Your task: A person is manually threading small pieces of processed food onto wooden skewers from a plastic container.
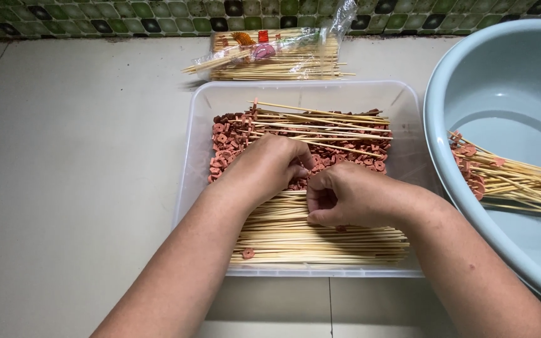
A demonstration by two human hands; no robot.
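Both hands curled shut, pinching small red-brown slices over clear plastic tray.

Left hand (270,164) and right hand (344,197) fingertips touching at tray (189,169) middle, on pile of sausage slices (233,141), above stacked bamboo skewers (295,241). Too many to count. One tray, one blue basin (502,75) right holding loaded skewers (508,181), one bagged skewer pack (277,56) behind.

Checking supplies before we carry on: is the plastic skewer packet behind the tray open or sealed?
Open. The clear packet lies on its side, and bamboo skewers poke out of its loose left end onto the counter.
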